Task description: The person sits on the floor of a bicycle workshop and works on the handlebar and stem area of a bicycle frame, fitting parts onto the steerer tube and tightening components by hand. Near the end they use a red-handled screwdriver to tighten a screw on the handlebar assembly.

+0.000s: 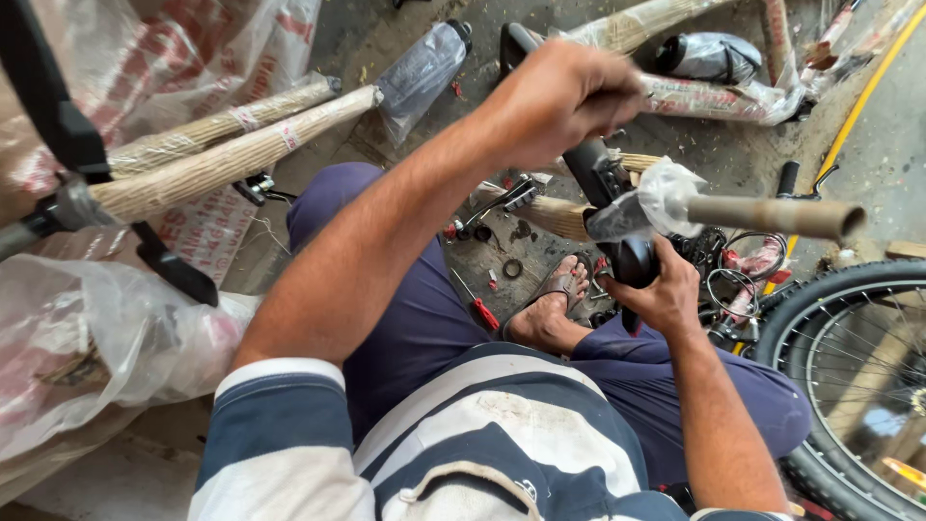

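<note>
The person sits on the floor (868,164), legs in dark blue trousers, one sandalled foot (558,304) near the middle of the view; the left hand (564,96) is raised above the knees, its grip curled tight into a fist around the upper end of a black bicycle part (593,169) (what exactly the fingers press on is hidden by the hand itself); the right hand (661,294) sits lower and to the right, grip closed around the rounded black lower end of the same part; a paper-wrapped bar (772,214) with a clear plastic cuff juts right from between the two hands. A red-handled screwdriver (479,307) lies on the floor just left of the foot; a bicycle wheel (849,376) with spokes fills the near right corner; paper-wrapped frame tubes (222,150) lie at far left beside plastic wrapping (96,338); a plastic-bagged dark item (422,72) lies at the far centre.
</note>
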